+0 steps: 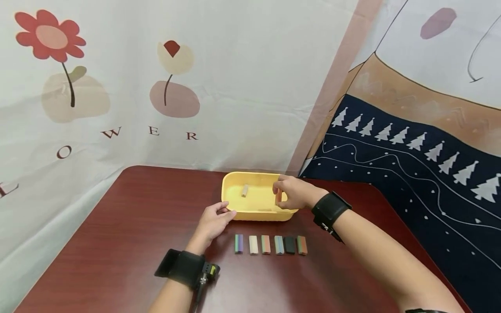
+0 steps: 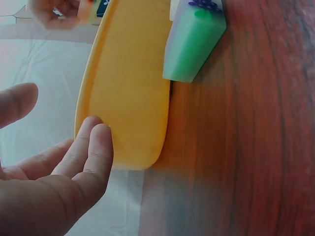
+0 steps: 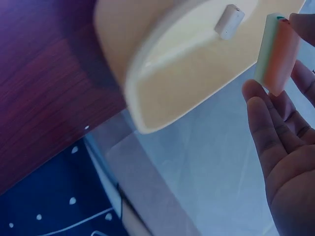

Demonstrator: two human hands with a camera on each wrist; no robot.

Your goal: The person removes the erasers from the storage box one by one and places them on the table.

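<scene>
Right hand [image 1: 295, 192] pinches an orange-and-green block [image 3: 276, 54] at the fingertips, held over the yellow tub [image 1: 256, 214], just inside its right wall. Left hand [image 1: 213, 218]: fingers relaxed, tips touching the tub's near-left corner, gripping nothing. One beige block [image 1: 245, 190] lies inside the tub. Six blocks [image 1: 270, 244] sit in a row in front of it.

Risks: fingertip pinch looks shallow, so the block may slip or strike the rim and bounce onto the table [image 1: 129, 243]. The tub is only lightly steadied and could slide into the row.

- You hold an orange-and-green block [image 3: 276, 54] upright above the yellow tub [image 1: 235, 191].
- The tub sits on the tabletop [image 1: 117, 243], one pale block [image 1: 245, 190] inside.
</scene>
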